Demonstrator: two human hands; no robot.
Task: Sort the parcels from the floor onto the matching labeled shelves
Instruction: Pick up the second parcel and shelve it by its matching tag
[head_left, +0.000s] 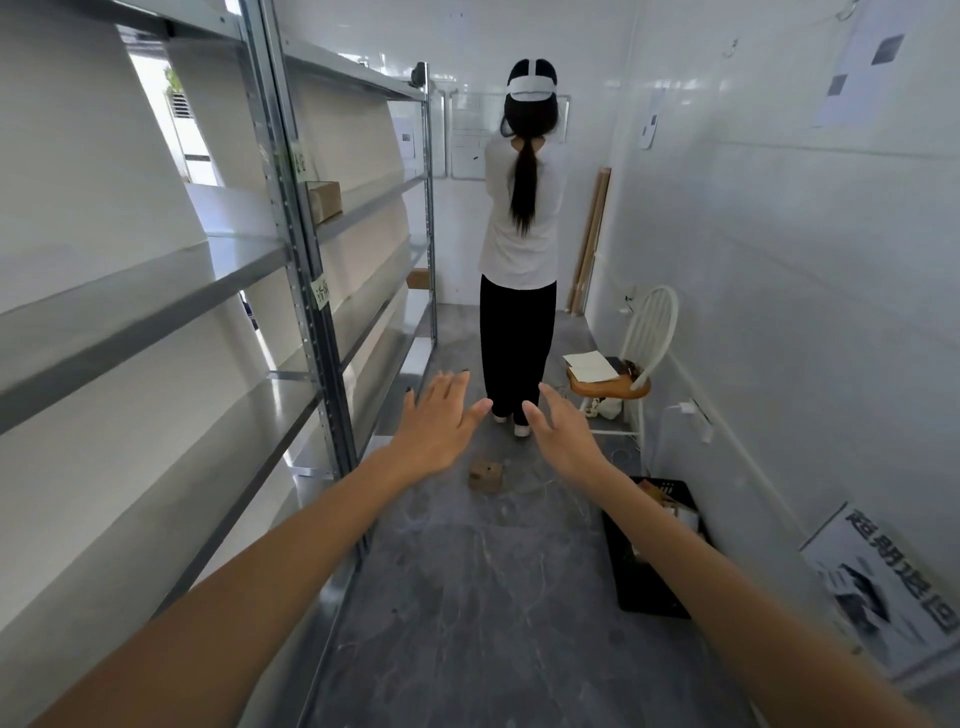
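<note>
Evidently both arms reach forward to collect: the left hand (439, 423) and right hand (563, 434) hang above the small brown cardboard parcel (486, 475) on the grey marbled floor (467, 597), fingers straight, spread and empty. Beside them, metal shelves (249, 260) carry another carton (324, 200) near green labels (322, 293).

Shelves (291, 260) left, chair (631, 364) right, parcel (485, 475) between.

Head-worn view, forward and down, beside shelves (156, 306)
</note>
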